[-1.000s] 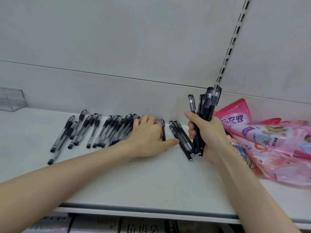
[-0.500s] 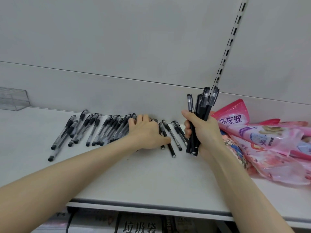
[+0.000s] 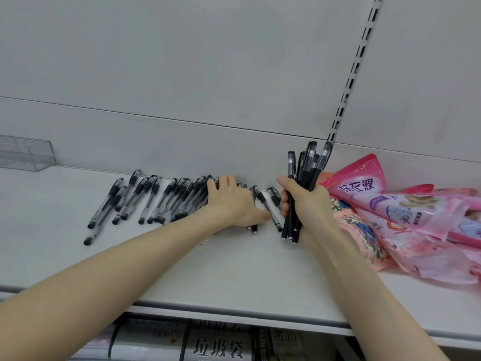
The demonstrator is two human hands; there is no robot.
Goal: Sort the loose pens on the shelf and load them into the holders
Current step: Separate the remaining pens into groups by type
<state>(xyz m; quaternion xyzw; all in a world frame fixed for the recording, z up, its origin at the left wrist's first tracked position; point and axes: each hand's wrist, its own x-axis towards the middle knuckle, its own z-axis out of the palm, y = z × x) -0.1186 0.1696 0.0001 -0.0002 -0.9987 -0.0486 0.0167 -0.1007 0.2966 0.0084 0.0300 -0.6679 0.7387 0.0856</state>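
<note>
**One fist full, one palm on the row**

At centre frame the right hand (image 3: pixel 307 204) is wrapped tight round a bundle of dark pens (image 3: pixel 303 183). The bundle stands nearly upright, caps at the top and lower ends just over the shelf (image 3: pixel 234 269), probably so the ends line up before loading.

Just left of it, the left hand (image 3: pixel 231 201) lies palm down with its fingers stretched flat over the right end of the loose pens (image 3: pixel 161 199). It presses on them rather than gripping (what sits under the palm is hidden). The flat hand looks meant to stop them rolling while the next one is picked out. A few stray pens (image 3: pixel 263 201) lie between the two hands.

The rest of the row fans out toward the left of the frame, lying side by side against the back panel. A clear holder (image 3: pixel 26 155) waits at the far left edge, well apart from both hands and with no pens visible in it. Pink pouches (image 3: pixel 403 204) crowd the right side, close behind the gripping hand.
</note>
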